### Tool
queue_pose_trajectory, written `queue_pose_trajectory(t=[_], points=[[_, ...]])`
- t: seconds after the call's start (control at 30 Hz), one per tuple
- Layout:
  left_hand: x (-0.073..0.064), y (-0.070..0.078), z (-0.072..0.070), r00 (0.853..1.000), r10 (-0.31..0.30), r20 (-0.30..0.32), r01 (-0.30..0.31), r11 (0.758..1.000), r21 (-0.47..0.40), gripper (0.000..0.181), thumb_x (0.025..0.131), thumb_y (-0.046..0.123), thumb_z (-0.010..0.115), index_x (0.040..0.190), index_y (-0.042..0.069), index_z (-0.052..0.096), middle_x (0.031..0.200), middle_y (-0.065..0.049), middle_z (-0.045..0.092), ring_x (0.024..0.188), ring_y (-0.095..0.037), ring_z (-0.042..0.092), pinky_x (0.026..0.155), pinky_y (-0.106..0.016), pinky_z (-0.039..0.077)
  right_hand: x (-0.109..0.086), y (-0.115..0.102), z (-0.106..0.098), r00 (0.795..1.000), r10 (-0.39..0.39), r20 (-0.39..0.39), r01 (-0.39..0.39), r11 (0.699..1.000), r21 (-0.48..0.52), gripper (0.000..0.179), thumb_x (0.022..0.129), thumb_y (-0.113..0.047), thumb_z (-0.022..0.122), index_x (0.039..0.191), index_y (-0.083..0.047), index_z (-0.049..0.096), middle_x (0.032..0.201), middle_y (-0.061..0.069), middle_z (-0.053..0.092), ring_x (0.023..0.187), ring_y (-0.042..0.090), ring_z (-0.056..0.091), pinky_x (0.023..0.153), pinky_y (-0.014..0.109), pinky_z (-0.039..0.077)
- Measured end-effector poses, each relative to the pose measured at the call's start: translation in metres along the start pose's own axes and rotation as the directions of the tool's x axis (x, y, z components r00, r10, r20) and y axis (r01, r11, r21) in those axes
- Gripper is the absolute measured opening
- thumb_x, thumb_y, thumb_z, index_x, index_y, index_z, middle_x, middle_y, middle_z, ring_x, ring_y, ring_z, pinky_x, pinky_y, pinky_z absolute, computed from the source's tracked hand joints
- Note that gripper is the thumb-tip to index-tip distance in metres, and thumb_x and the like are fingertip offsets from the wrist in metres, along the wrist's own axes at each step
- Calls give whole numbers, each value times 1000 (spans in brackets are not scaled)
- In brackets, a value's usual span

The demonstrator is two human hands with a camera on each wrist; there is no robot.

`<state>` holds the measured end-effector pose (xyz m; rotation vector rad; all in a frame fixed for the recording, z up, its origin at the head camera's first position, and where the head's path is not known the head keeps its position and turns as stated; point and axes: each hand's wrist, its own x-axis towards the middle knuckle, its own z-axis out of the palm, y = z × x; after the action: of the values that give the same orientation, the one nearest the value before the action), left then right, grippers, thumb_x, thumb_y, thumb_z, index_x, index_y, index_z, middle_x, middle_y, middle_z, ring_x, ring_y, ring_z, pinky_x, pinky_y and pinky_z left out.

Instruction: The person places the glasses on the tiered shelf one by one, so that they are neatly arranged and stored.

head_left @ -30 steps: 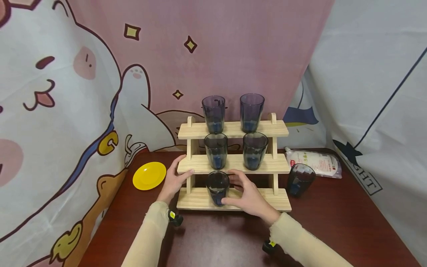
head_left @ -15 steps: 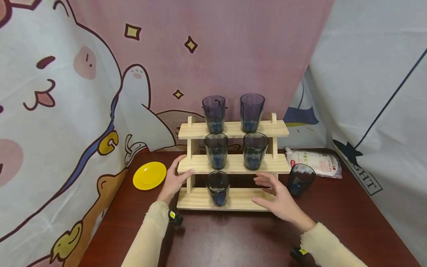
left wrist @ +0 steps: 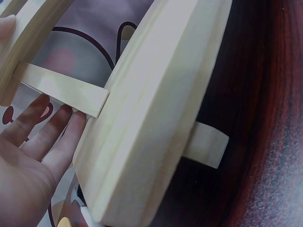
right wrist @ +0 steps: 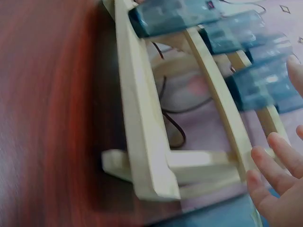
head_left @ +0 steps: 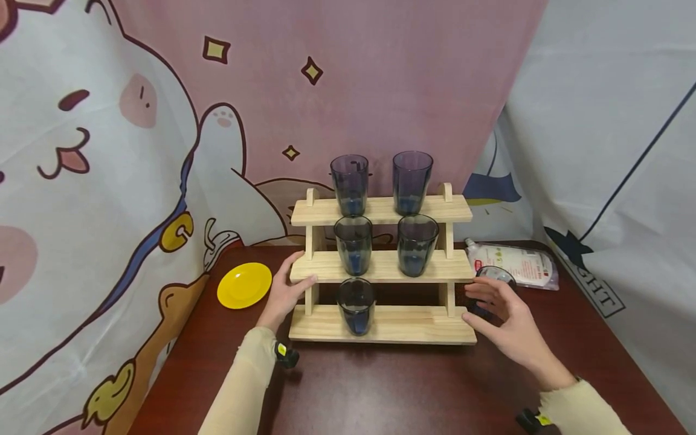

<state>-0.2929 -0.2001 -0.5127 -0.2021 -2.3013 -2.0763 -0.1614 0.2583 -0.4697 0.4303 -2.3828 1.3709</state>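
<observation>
A three-tier wooden display rack (head_left: 418, 326) stands on the dark red table. My left hand (head_left: 283, 293) holds its left end, thumb on the middle shelf and fingers against the side upright (left wrist: 61, 87). On the bottom shelf a smoky dark drinking glass (head_left: 356, 308) stands upright, left of the middle. Two similar glasses are on the middle shelf and two on the top one. My right hand (head_left: 511, 329), fingers spread and lightly bent, is beside another glass (head_left: 497, 273) on the table right of the rack. The hand partly hides this glass; contact cannot be told.
A yellow plate (head_left: 244, 286) lies on the table left of the rack. Behind the right-hand glass lies a white spouted pouch (head_left: 522, 264). Printed cloth (head_left: 424, 72) hangs close behind the rack and along both sides.
My right hand has let go of the glass on the bottom shelf and moved right, to the glass on the table. My left hand stays on the rack.
</observation>
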Motion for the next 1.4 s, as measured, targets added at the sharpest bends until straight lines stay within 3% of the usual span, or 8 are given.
queue_pose_trajectory(t=[0.37,0.5,0.63,0.77,0.87,1.0,1.13,1.4], points=[[-1,1,0,1000,4,7,-4,1000,-24,68,93,21,84,151,36,52,145,-13,56,104,-27,69,87,-46,61,5,18,-41,981,0,-193,-23,993,-116,73,83,5,86,147,-6,54,129,-2,67,117,-8,58,93,5,43],[-1,1,1,1000,6,4,-6,1000,-17,68,92,22,84,150,37,52,146,-12,55,106,-29,68,87,-47,61,8,30,-49,977,22,-214,-57,985,-161,79,84,0,86,153,-8,49,139,11,62,124,-12,50,96,2,38],[0,1,1,1000,5,2,-5,1000,-7,68,92,22,84,150,38,52,145,-12,56,107,-29,67,87,-48,61,11,41,-54,979,119,-166,-152,968,-202,90,90,-15,86,163,-10,33,151,28,50,143,19,48,98,1,30],[-1,1,0,1000,6,-1,-6,1000,-8,68,92,23,85,149,38,52,145,-11,56,107,-29,67,87,-48,61,13,50,-53,971,222,-86,-235,953,-190,102,92,-23,85,168,-9,18,157,34,40,140,56,40,120,41,38],[0,0,0,1000,6,0,-6,1000,-12,68,92,23,85,150,38,52,146,-11,55,107,-30,67,87,-48,61,16,58,-49,959,279,-36,-281,944,-171,110,90,-25,86,168,-5,10,157,39,34,141,61,36,107,74,34],[0,0,0,1000,1,-2,-1,1000,-4,68,92,25,85,150,37,52,147,-11,55,106,-29,67,87,-47,61,20,70,-42,942,336,7,-331,932,-149,116,89,-28,88,166,0,6,156,42,32,139,63,36,106,75,35],[0,0,0,1000,-1,-1,1,1000,-6,68,93,24,84,151,36,52,146,-12,55,106,-28,68,86,-46,61,23,81,-36,921,389,39,-382,917,-118,116,90,-32,86,166,1,5,155,41,34,138,63,39,107,68,42],[0,-1,0,1000,-6,6,6,1000,-18,67,93,21,83,151,36,52,145,-13,56,102,-25,69,87,-45,60,23,96,-27,931,364,9,-364,931,-15,102,92,-25,84,166,-2,17,148,32,45,123,31,56,80,5,43]])
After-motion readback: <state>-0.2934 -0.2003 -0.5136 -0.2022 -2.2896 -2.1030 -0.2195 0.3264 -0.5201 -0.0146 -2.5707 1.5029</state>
